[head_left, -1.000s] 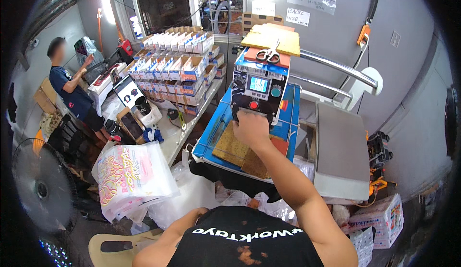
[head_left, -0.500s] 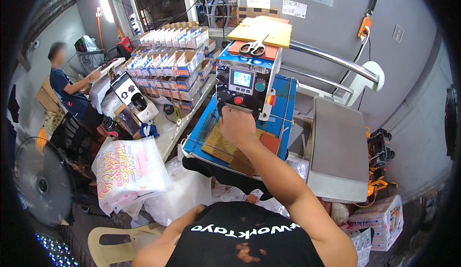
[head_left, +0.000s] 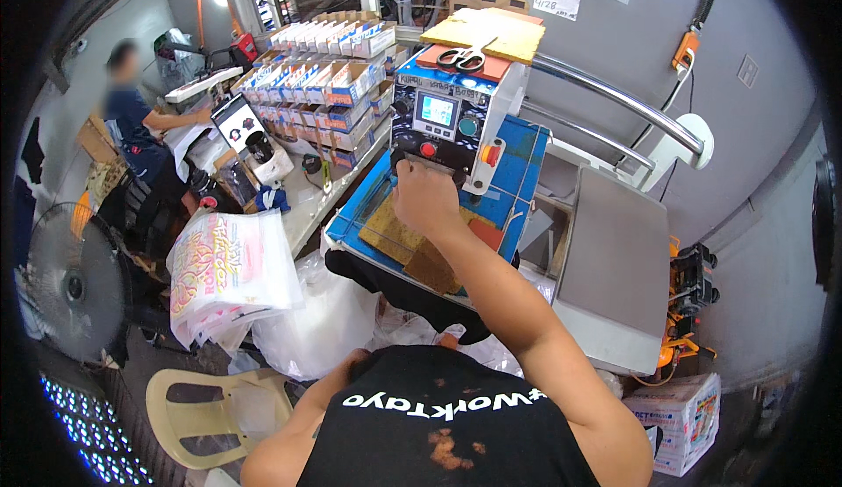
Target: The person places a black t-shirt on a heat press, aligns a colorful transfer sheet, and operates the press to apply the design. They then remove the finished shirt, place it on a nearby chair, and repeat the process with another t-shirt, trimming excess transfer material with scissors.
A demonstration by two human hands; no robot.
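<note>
My right hand (head_left: 427, 194) is closed in a fist around the front handle (head_left: 431, 162) of a heat press, just below its control box (head_left: 434, 119) with a lit screen and a red button. Under the head lies the press's blue bed (head_left: 367, 221), carrying a yellowish-brown pad (head_left: 381, 231) and a reddish-orange piece (head_left: 485, 234). My left arm (head_left: 329, 382) bends in behind my black shirt, which hides the hand. On top of the press, black-handled scissors (head_left: 465, 57) rest on orange and yellow pads (head_left: 487, 33).
Right of the press stands a grey flat platen (head_left: 614, 259). At left, printed transfer sheets (head_left: 228, 268) lie above clear plastic, near a beige chair (head_left: 215, 412) and a fan (head_left: 74, 287). Stacked cartons (head_left: 324, 84) line the side table; another person (head_left: 136, 136) works beyond it.
The whole view has shifted slightly. My right hand keeps its hold on the handle. The other person's arm now reaches lower, over the table.
</note>
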